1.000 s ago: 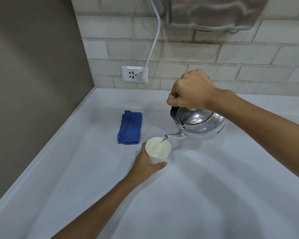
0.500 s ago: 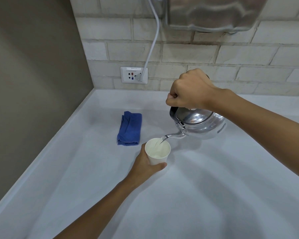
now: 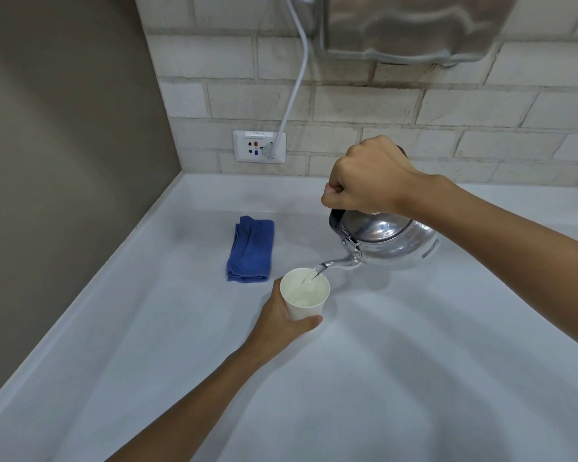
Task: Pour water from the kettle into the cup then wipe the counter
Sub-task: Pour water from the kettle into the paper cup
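Observation:
A shiny metal kettle point(image 3: 387, 240) hangs tilted over the white counter point(image 3: 414, 361), its handle gripped from above by my right hand point(image 3: 364, 181). Its spout points left and down over a white paper cup point(image 3: 306, 296), and a thin stream of water runs from the spout into the cup. My left hand point(image 3: 281, 323) is wrapped around the cup's lower left side, holding it upright on the counter. A folded blue cloth point(image 3: 251, 250) lies flat on the counter, just behind and left of the cup.
A brick wall runs along the back with a white socket plate point(image 3: 259, 146) and a grey cable point(image 3: 294, 78) plugged into it. A metal appliance point(image 3: 411, 25) hangs on the wall above the kettle. A grey-brown side wall point(image 3: 64, 145) bounds the counter on the left.
Both hands, the kettle and the cup have held almost the same positions. Water keeps running from the spout into the cup.

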Demonstrator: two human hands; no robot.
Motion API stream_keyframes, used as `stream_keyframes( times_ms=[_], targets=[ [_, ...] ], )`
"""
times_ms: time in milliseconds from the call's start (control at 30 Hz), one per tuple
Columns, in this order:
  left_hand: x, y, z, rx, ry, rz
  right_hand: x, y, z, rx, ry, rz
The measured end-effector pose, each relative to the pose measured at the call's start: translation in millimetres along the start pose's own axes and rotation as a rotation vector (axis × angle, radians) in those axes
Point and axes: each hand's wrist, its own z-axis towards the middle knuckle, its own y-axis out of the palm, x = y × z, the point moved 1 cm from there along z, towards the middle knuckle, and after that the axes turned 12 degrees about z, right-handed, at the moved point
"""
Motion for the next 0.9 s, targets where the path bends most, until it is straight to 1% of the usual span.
stream_keyframes(
  times_ms=[900],
  targets=[
    [3.1,-1.0,-1.6,-0.003,-0.001,-0.016,-3.5,-7.9,1.1,0.018,-0.04,-0.014]
  ],
)
